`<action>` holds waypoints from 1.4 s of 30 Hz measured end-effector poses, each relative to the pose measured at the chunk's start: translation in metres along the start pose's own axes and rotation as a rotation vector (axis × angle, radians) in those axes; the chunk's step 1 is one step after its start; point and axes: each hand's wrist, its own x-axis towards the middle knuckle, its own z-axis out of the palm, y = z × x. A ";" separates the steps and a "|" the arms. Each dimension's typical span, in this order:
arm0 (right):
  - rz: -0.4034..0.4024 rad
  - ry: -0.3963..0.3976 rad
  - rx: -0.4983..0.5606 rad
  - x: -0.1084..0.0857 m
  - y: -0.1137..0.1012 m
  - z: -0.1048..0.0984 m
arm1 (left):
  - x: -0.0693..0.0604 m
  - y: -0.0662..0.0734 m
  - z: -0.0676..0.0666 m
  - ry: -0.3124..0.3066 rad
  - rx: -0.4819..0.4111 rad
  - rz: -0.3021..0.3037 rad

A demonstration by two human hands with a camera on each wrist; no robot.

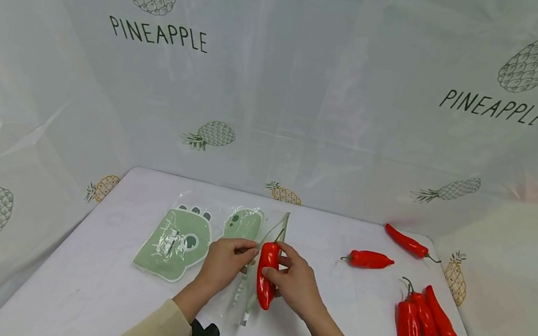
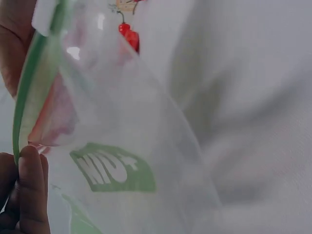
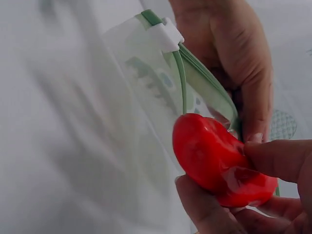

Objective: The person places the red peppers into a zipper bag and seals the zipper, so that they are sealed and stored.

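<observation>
A clear zip bag [image 1: 149, 252] with green printed shapes lies flat, its green-edged mouth raised toward the right and parted. My left hand [image 1: 226, 259] pinches the mouth's edge between thumb and fingers. With its thumb and fingers, my right hand [image 1: 299, 284] holds a red chili pepper [image 1: 266, 275] by the mouth, stem pointing away from me. In the right wrist view the pepper's rounded end [image 3: 204, 156] sits beside the parted green seal, and a white slider [image 3: 166, 36] is on the seal's near end. Whether any of the pepper is inside the bag, I cannot tell.
To the right on the white table [image 1: 339, 318] lie more red peppers: one [image 1: 368, 260] sideways, one [image 1: 407, 241] near the back corner, and a cluster of three [image 1: 408, 330] by the right edge. A pineapple-print curtain [image 1: 302, 102] surrounds the back and sides.
</observation>
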 end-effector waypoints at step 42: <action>-0.019 0.041 -0.066 0.016 -0.017 0.013 | -0.013 0.024 -0.011 -0.029 -0.241 -0.093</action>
